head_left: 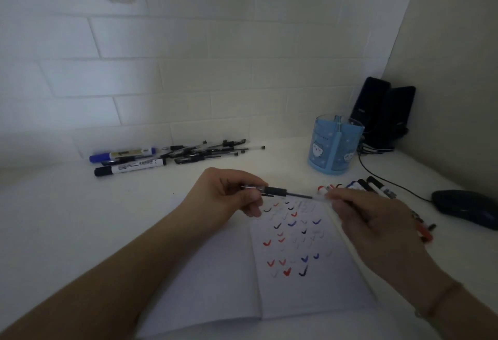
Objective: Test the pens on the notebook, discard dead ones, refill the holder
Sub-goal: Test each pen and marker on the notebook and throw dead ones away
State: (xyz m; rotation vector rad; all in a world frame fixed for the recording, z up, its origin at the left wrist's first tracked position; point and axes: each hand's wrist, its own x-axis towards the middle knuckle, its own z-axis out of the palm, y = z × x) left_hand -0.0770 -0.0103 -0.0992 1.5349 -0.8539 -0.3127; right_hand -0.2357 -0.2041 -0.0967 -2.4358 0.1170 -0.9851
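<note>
An open notebook (229, 272) lies on the white desk, its right page covered in red, blue and black tick marks. Above the page my left hand (229, 191) grips the clear barrel of a black gel pen (280, 192), held level. My right hand (372, 218) pinches the pen's clear cap at its tip end. The blue pen holder (334, 148) stands at the back right. A heap of black pens and markers (172, 155) lies at the back left. Another group of markers (369, 184) lies to the right of the notebook, partly hidden by my right hand.
Two black speakers (382, 107) stand in the back right corner, with a cable (377, 175) running along the desk to a black mouse (466, 207). A white tiled wall closes the back and a plain wall the right.
</note>
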